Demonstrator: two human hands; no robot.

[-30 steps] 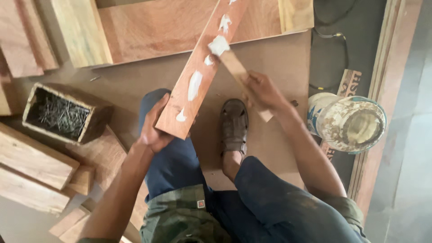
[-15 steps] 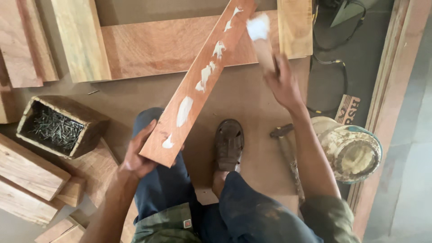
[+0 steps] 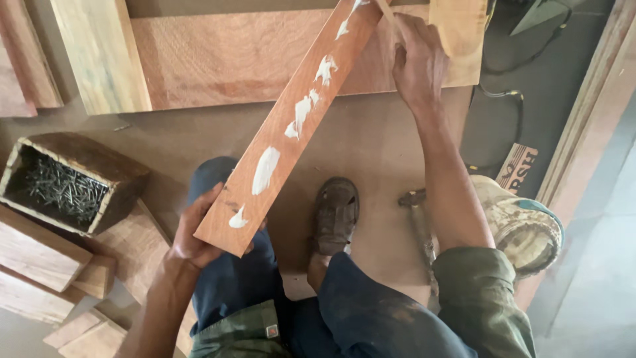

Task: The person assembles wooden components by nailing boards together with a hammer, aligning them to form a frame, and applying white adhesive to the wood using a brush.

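Underneath everything lies one broad sheet of brown board [image 3: 371, 139] serving as the floor surface, with a dark mat [image 3: 550, 79] to the right and pale planks framing the edges. One wide reddish panel [image 3: 218, 59] lies across the top, flanked by two lighter upright boards [image 3: 99, 53]. One long reddish plank [image 3: 291, 126] runs diagonally from lower left to upper right, carrying about six white dabs of glue [image 3: 265, 169] along its face. One wooden box [image 3: 69, 182] full of nails sits at the left, near a stack of at least three wood offcuts [image 3: 40, 258]. One glue-smeared tub [image 3: 523, 222] stands at the right, just beside the person's forearm, and one hammer [image 3: 421, 219] lies on the board between the tub and one brown sandal [image 3: 336, 215].

The left hand [image 3: 195, 235] grips the plank's lower end, fingers curled shut around its edge from beneath, with the plank end over the knee. The right hand [image 3: 419, 56] is closed on a thin wooden stick [image 3: 387, 10], its tip at the plank's upper end near the topmost glue.
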